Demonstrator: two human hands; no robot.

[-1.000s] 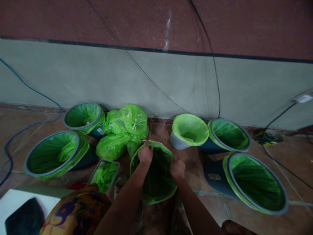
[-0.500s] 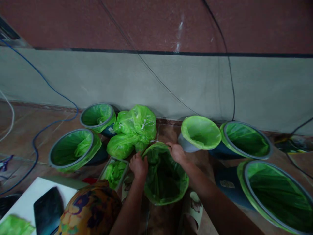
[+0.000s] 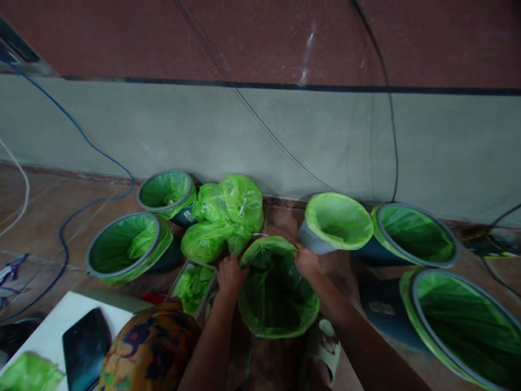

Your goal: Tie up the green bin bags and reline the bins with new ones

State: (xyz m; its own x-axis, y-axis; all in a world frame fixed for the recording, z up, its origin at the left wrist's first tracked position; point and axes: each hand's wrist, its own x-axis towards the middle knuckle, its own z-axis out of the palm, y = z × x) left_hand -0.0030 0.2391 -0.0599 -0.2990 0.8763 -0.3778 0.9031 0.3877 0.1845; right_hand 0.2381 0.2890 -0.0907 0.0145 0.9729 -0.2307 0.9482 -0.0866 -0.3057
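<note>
A bin lined with a green bin liner [image 3: 277,320] stands between my feet, its mouth facing up at me. At the left of the rim, my left hand [image 3: 230,276] is closed on the liner's edge. My right hand [image 3: 308,263] grips the same edge at the upper right, fingers folded over it. The inside of the liner is dark and creased. Beyond my left hand lie tied green bags [image 3: 240,201] with white strings. Close by that hand is a small container [image 3: 191,288] of crumpled green plastic.
Lined bins stand on both sides: a far-left bin [image 3: 166,190], a near-left bin [image 3: 122,244], a pale bin [image 3: 317,239] and dark bins [image 3: 415,233] at right. A white surface [image 3: 52,331] holds a phone-like dark slab [image 3: 87,347]. A blue cable [image 3: 77,209] crosses the floor.
My hands have moved slightly apart along the liner's rim, the right one outward and down. The liner's mouth looks a little wider. The whole view has shifted slightly.
</note>
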